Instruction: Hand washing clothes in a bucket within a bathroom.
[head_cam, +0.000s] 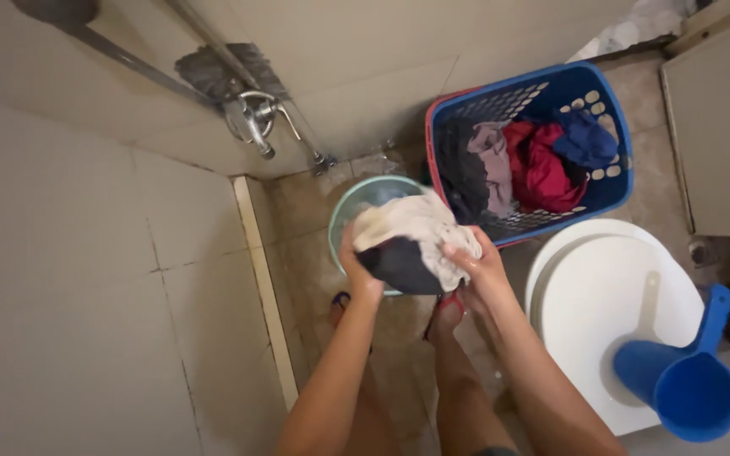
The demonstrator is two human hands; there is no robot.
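View looking down in a tiled bathroom. At centre frame, both hands grip a bunched wet cloth, off-white w/ a dark grey part point(411, 241). The left hand point(356, 274) clasps its lower left edge, fingers curled shut around the fabric. The right hand point(479, 266) pinches the right side, fingers point(458, 253) closed on the pale part. The cloth is held just above a round pale-green plastic basin point(350, 209) on the wet floor, covering much of it.

Upper right: a blue plastic laundry basket w/ a red rim point(614, 135), holding grey, pink, red & blue clothes. Lower right: a white toilet w/ closed lid point(585, 295), and a blue plastic dipper w/ handle point(686, 380) on it. Upper left: a metal tap & pipes point(251, 114) on the beige tile wall. Bare legs & feet in sandals show below the hands, bottom centre.
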